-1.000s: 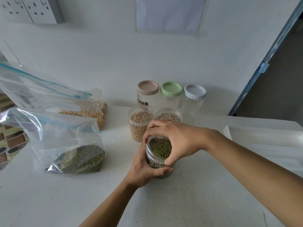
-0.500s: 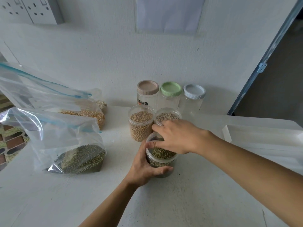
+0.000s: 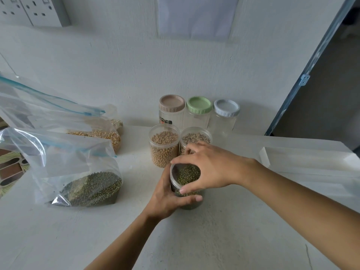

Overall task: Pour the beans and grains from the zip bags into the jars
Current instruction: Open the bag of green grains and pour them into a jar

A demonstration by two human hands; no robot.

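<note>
Head view. The green-bean jar stands on the white table at frame centre, partly filled with small green beans. The left hand grips the jar body from the lower left, with its fingers wrapped across the front wall. The right hand comes in from the right and sits over the mouth of the jar. Its thumb and fingers are curled around the rim. Whether a clear lid sits under this hand cannot be told.

Just above this jar, 2 open jars stand touching side by side: the soybean jar on the left and the pale-grain jar on the right. Behind them, along the wall, 3 empty jars stand in a row: the pink-lid jar, the green-lid jar and the grey-lid jar.

At frame left, the green-bean zip bag stands open with beans in its bottom. Above it lies the yellow-kernel zip bag. Wall sockets occupy the upper left corner.
</note>
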